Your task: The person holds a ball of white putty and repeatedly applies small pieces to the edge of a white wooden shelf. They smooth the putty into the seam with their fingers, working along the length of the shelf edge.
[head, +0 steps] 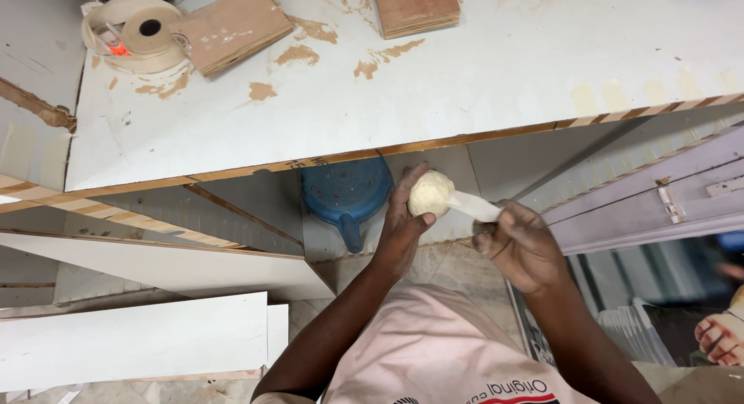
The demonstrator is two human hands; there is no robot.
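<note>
I see my left hand [401, 232] cupping the pale tape ball [430, 193] steady while my right hand [521, 245] pinches its loose strip [474, 208] taut.

A white counter [480, 71] carries two brown boards [232, 28], tape rolls [136, 32]; a blue colander [346, 191] sits below.

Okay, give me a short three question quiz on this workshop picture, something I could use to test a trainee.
1. Which hand grips the cream ball of wound strip?
2. True or false: the blue round container sits on top of the white workbench.
3. What does the right hand pinch?

Key
1. The left hand.
2. False; it lies below the bench edge, on the floor.
3. The loose end of the pale strip that runs from the ball.
</note>
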